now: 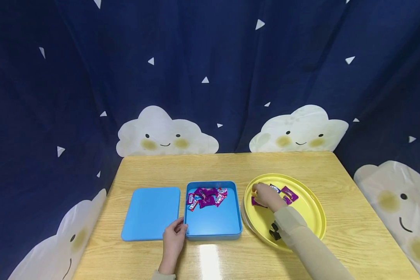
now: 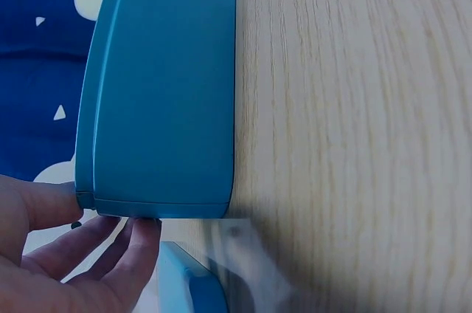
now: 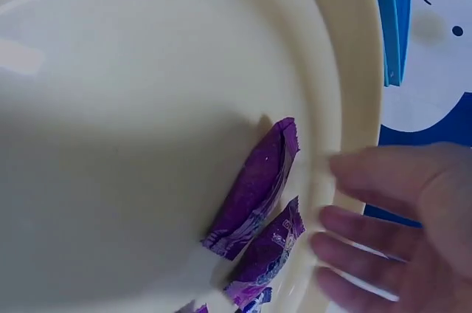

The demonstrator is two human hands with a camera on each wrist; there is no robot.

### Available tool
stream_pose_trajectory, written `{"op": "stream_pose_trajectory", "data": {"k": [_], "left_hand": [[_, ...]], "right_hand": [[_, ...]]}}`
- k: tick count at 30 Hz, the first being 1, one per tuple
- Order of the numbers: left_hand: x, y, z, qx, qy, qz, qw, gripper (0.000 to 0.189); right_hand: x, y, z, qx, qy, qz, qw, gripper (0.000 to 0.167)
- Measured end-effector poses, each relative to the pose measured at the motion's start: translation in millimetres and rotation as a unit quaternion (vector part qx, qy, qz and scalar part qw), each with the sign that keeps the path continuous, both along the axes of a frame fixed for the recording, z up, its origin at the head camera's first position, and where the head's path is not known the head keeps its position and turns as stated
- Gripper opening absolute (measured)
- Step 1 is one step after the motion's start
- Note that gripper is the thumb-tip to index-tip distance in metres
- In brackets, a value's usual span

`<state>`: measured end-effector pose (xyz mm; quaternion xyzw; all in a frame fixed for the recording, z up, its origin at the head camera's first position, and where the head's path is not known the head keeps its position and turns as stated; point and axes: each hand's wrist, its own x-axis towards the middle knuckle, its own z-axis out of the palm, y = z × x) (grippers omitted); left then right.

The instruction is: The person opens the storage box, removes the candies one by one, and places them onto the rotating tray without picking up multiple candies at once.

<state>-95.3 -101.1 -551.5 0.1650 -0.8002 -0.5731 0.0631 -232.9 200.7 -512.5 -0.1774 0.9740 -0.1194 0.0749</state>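
Observation:
The left hand (image 1: 173, 239) is at the near left corner of a blue box (image 1: 213, 230). In the left wrist view its thumb meets the rim while the fingers lie against the outer wall, pinching the box edge. Purple and red-white wrapped candies (image 1: 207, 201) are gathered toward the back of the box. Over the left part of a round yellow tray (image 1: 309, 217), the right hand (image 1: 267, 195) reaches down with fingers apart and nothing seen between them. Beside its fingertips in the right wrist view lie purple wrapped candies (image 3: 254, 187). Another purple candy (image 1: 289, 193) sits farther right.
A flat blue lid (image 1: 152, 214) lies on the wooden table (image 1: 231, 167) to the left of the box. The tray stands close to the box's right side. A dark blue curtain (image 1: 210, 46) with white clouds hangs behind and around the table.

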Motion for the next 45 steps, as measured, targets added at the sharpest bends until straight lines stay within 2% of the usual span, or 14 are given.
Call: {"op": "stream_pose_trajectory", "data": {"k": [3,6,8,11,15,23,27,34,40,45], "left_hand": [[0.3,-0.5,0.9,0.002,0.006,-0.003,1.0,0.029],[0.5,-0.7,1.4,0.001,0.007,-0.003,1.0,0.029],[0.5,-0.5,1.2,0.0,0.005,0.0,1.0,0.029],[0.5,-0.4,0.0,0.002,-0.002,0.003,1.0,0.029],[0.2,0.1,0.3,0.004,-0.003,0.003,1.0,0.029],[-0.7,0.6,-0.6,-0.001,-0.013,0.011,0.9999,0.028],[-0.3,0.7,0.4,-0.001,-0.009,0.011,0.9999,0.028],[0.2,1.6,2.8,0.006,-0.005,0.007,0.9999,0.029],[-0.1,1.5,1.6,0.003,-0.004,0.011,0.9999,0.029],[-0.6,0.8,1.4,0.004,-0.001,0.009,0.9999,0.029]], "right_hand": [[-1.7,-3,2.6,-0.008,0.067,-0.015,0.9976,0.028],[-3.7,-8,0.4,-0.025,0.128,-0.011,0.9915,0.037],[-4.5,-13,-0.7,-0.041,0.149,0.0,0.988,0.044],[-5.3,-24,-1.7,-0.062,0.157,0.023,0.9853,0.055],[-6.6,-41,-0.3,-0.079,0.145,0.046,0.9851,0.065],[-5.7,-77,6.0,-0.054,0.108,0.092,0.9885,0.067],[-2.5,-90,5.5,-0.062,0.092,0.128,0.9855,0.063],[2.9,-103,0.1,-0.042,0.059,0.178,0.9814,0.055],[4.7,-113,-1.2,0.01,0.014,0.181,0.9833,0.047],[2.2,-120,-6.8,0.057,-0.008,0.176,0.9827,0.025]]}}
